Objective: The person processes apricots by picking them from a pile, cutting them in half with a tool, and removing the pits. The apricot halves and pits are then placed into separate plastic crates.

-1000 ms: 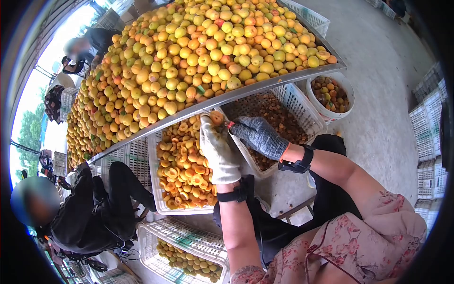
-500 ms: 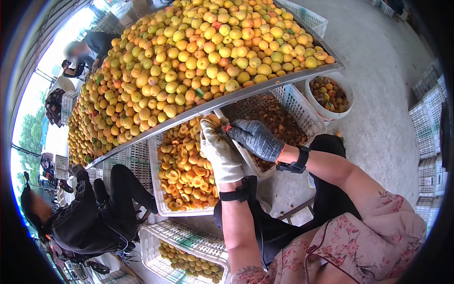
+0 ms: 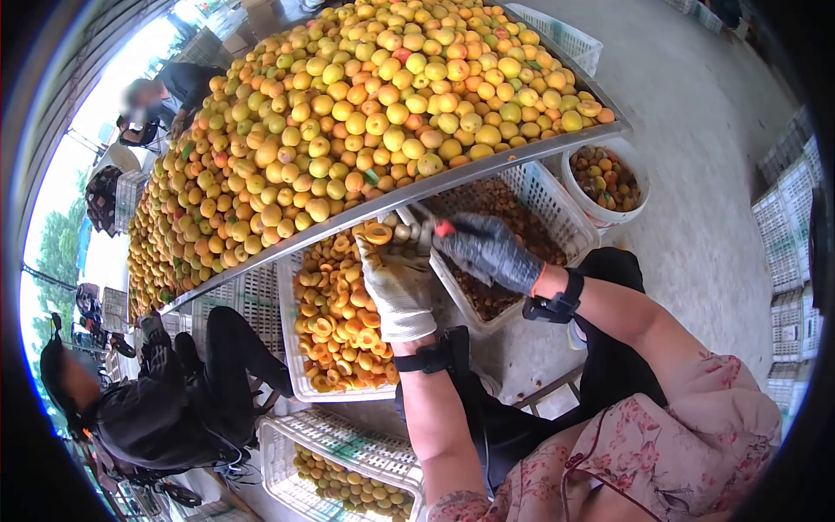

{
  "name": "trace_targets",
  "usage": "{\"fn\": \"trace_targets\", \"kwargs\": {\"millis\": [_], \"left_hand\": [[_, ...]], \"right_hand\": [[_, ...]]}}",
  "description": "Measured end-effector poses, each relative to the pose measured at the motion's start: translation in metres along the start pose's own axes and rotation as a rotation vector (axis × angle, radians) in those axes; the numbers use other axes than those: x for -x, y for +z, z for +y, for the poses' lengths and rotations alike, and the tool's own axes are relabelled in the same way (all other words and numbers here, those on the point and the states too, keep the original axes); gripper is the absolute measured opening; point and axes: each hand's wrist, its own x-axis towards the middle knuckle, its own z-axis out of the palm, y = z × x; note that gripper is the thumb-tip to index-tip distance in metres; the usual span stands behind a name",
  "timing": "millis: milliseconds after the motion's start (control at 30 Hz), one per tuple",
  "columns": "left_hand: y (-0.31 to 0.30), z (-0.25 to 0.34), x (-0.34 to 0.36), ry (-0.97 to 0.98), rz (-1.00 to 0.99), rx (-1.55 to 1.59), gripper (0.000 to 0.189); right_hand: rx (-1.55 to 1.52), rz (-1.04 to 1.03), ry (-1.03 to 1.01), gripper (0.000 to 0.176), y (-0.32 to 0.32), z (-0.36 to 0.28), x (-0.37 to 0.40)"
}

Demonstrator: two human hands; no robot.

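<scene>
Concrete floor (image 3: 696,174) all round, big pile of apricots (image 3: 348,113) up on a metal-edged table (image 3: 500,163), and I was just standing there watching tbh. Left hand (image 3: 396,283) (white knit glove, grubby at the tips) had its fingers curled nearly closed, holding an apricot half (image 3: 377,233) at the tips, cut face showing. Couldn't tell if the other half was tucked behind those fingers, too cramped. Right hand (image 3: 491,252), grey glove, was closed round a red-ended tool (image 3: 444,228), prob a knife or sth; couldn't make out any blade. What'd just changed: half a sec earlier the fruit was mostly hidden b/w the gloves, then the right one had backed off a bit and the orange inside faced out. So IMO that one was opened up by then, splitting bit basically done. The half hung over the top end of a white crate (image 3: 344,396) of cut halves (image 3: 335,339), not let go yet. Just right of that, under the table edge, a second crate (image 3: 548,196) had brown bits, looked like pits. Further right, a white bucket (image 3: 600,213) w/ darker fruit. Nearer the person, another basket (image 3: 335,431) w/ whole fruit. Off left, a co-worker (image 3: 165,426) in black; far right, stacked crates (image 3: 787,252).
</scene>
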Motion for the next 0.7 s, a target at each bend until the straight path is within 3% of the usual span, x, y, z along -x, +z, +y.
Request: {"fn": "trace_targets", "kwargs": {"millis": [67,133,200,267,300,333,400,467,700], "left_hand": [[-0.004,-0.007,-0.001,-0.039,-0.244,-0.056,0.047],[-0.011,-0.016,0.0,-0.091,-0.334,-0.051,0.045],[-0.006,-0.025,0.009,-0.024,-0.419,-0.102,0.046],[-0.001,-0.029,0.012,-0.077,-0.367,-0.188,0.049],[-0.002,-0.032,0.011,-0.102,-0.37,-0.258,0.048],[-0.002,-0.036,0.012,-0.129,-0.374,-0.328,0.048],[0.004,-0.048,0.018,-0.17,-0.392,-0.309,0.046],[0.011,-0.057,0.026,-0.211,-0.316,-0.135,0.039],[0.035,-0.067,0.028,-0.217,-0.186,-0.088,0.036]], "right_hand": [[-0.016,0.007,-0.01,0.016,-0.011,0.0,-0.013],[0.078,0.094,-0.364,0.015,-0.011,0.001,-0.028],[-0.007,0.171,-0.275,0.012,-0.014,-0.011,-0.028],[-0.395,0.014,-0.189,0.01,-0.025,-0.023,-0.032],[-0.513,0.091,-0.143,0.011,-0.021,-0.03,-0.035],[-0.508,0.028,-0.115,0.02,-0.027,-0.032,-0.035],[-0.623,-0.053,-0.155,0.02,-0.033,-0.032,-0.04],[-0.599,0.0,-0.181,0.021,-0.029,-0.032,-0.041],[-0.538,0.179,-0.261,0.021,-0.013,-0.032,-0.042]]}}
